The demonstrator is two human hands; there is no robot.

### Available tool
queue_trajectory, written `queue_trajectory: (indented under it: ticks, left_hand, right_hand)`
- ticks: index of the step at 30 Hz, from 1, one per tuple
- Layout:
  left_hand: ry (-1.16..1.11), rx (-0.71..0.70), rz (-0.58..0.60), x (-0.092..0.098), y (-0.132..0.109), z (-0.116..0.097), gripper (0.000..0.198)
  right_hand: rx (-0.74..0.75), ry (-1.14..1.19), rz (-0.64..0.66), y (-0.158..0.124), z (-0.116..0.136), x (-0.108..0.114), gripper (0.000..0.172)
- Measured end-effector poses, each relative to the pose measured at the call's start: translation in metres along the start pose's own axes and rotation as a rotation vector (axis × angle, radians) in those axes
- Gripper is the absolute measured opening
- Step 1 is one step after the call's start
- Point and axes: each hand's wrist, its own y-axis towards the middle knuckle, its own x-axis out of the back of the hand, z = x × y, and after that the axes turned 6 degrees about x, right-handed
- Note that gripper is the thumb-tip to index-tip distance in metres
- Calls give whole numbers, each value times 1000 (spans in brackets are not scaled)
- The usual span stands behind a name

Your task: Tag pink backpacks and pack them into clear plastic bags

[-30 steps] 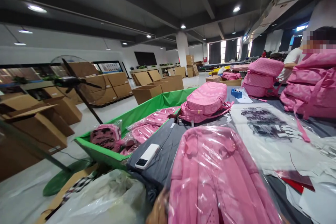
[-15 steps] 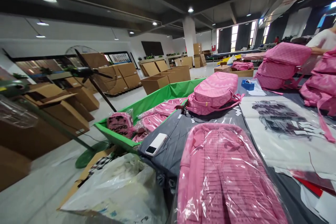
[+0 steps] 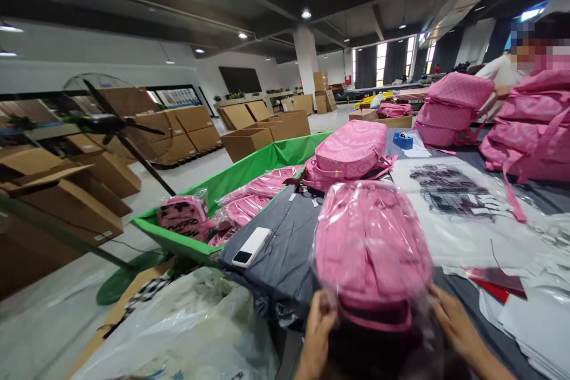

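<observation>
A pink backpack [image 3: 371, 237] inside a clear plastic bag [image 3: 332, 273] is in front of me at the table's near edge, with its carry loop towards me. My left hand [image 3: 321, 317] is closed on the plastic at the near left corner. At the right side, my right hand [image 3: 449, 317] has its fingers curled on the bag's edge; they are slightly blurred. The near part of the bag hangs loose and dark between my hands. Just beyond lies an unbagged pink backpack [image 3: 351, 148] on the grey table cover [image 3: 285, 249].
A green-lined bin [image 3: 240, 178] with bagged pink backpacks stands left of the table, near a white phone-like device [image 3: 252, 246]. White plastic bags [image 3: 467, 208] and a blue tape dispenser [image 3: 403, 141] lie right. A person [image 3: 507, 74] stands behind stacked backpacks [image 3: 534, 130]. Below left is a plastic sack [image 3: 191, 320].
Both hands have come into view on the plastic bag. The bagged backpack, which lay flat with its long side showing, now appears shorter and tilted. My view has turned slightly right.
</observation>
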Motion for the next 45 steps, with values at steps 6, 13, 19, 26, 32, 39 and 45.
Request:
queue_trajectory:
  ticks: [6, 13, 19, 26, 32, 39, 45]
  left_hand:
    - [119, -94, -629, 52, 15, -25, 54]
    - [65, 225, 156, -41, -67, 26, 66]
    - [271, 41, 217, -126, -61, 4, 53]
    - [131, 140, 333, -134, -64, 2, 53]
    - [271, 170, 447, -144, -76, -20, 36]
    - [871, -641, 661, -140, -70, -40, 18]
    - [1225, -1143, 1006, -157, -40, -68, 14]
  right_hand:
    - [-77, -110, -163, 41, -24, 62, 39]
    - [-281, -48, 131, -56, -2, 33, 56]
    - [-177, -425, -22, -30, 34, -13, 65]
    - [-77, -352, 58, -54, 1, 4, 33]
    - [-100, -169, 231, -67, 16, 25, 26]
    - [-122, -132, 107, -100, 25, 28, 51]
    - [-77, -244, -78, -129, 23, 13, 54]
